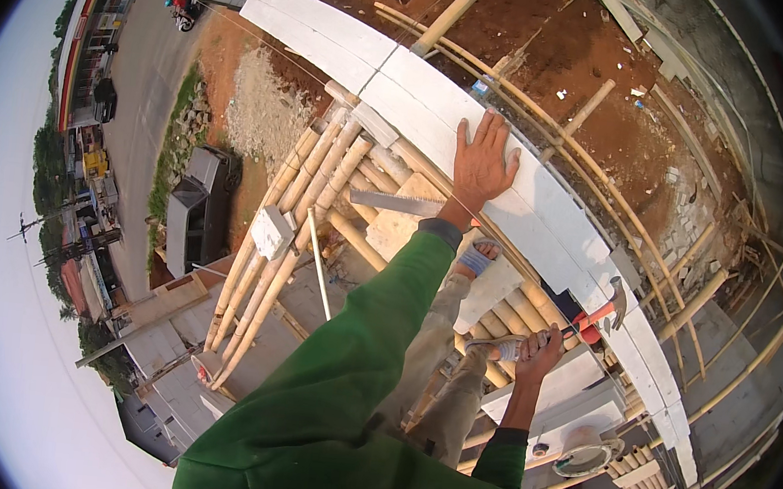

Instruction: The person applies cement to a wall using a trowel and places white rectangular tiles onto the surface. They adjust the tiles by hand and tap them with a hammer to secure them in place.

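My left hand (482, 166) lies with its palm down and fingers spread on the top of a white block wall (563, 221), which curves across the view. Lower and to the right, my right hand (539, 353) is closed around the handle of a claw hammer (619, 304). The hammer's dark metal head is over the wall's top, and its handle is orange-red. Close to the handle, beside the wall, is a red object (587, 329) I cannot make out. A hand saw (395, 203) rests on the bamboo platform beside my left forearm.
I stand in sandals on bamboo poles (354, 239) high above the ground. Bamboo rails (596, 177) run along the wall's far side, over reddish soil. A round bucket (586, 452) stands at the lower right. Down at the left, a parked van (195, 207) sits beside a road.
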`<move>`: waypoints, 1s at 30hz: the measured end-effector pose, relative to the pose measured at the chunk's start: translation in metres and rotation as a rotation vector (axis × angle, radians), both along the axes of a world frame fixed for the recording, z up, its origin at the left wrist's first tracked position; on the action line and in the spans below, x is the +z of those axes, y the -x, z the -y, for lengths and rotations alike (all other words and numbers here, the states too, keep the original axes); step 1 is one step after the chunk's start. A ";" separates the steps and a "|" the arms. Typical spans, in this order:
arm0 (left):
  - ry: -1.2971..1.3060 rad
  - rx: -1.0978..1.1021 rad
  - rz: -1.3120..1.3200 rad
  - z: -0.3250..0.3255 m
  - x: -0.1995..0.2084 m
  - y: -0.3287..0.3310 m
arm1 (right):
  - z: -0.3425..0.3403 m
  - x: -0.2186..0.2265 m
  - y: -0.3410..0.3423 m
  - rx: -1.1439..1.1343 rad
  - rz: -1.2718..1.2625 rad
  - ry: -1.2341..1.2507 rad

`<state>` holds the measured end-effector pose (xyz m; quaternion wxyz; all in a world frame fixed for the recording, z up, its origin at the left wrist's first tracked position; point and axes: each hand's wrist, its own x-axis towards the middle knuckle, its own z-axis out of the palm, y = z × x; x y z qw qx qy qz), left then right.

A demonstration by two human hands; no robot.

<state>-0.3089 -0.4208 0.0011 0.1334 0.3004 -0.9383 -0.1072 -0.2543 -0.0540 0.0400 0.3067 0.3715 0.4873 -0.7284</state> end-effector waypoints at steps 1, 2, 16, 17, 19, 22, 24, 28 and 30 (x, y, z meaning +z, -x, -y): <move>0.000 0.005 -0.003 -0.001 0.000 0.000 | 0.000 0.000 0.000 -0.010 0.052 0.093; -0.005 0.007 -0.003 -0.001 0.000 0.000 | 0.002 0.000 -0.001 0.044 0.109 -0.044; 0.017 -0.018 0.017 0.002 -0.008 0.000 | -0.027 0.018 -0.030 0.282 0.094 -0.346; 0.007 -0.021 0.036 0.002 -0.008 0.001 | -0.040 0.029 -0.044 0.264 0.171 -0.312; -0.008 -0.014 0.060 0.003 -0.007 0.001 | -0.063 0.056 -0.074 0.313 0.233 -0.454; -0.038 -0.025 0.104 0.005 -0.004 0.000 | -0.097 0.134 -0.109 0.610 0.355 -0.555; -0.054 -0.031 0.064 0.007 -0.003 0.001 | -0.105 0.203 -0.118 0.747 0.359 -0.528; -0.081 -0.028 0.045 0.008 -0.001 0.002 | -0.051 0.278 -0.073 0.932 -0.023 -0.520; -0.081 -0.034 0.064 0.008 -0.001 0.003 | -0.001 0.264 -0.015 0.909 -0.248 -0.478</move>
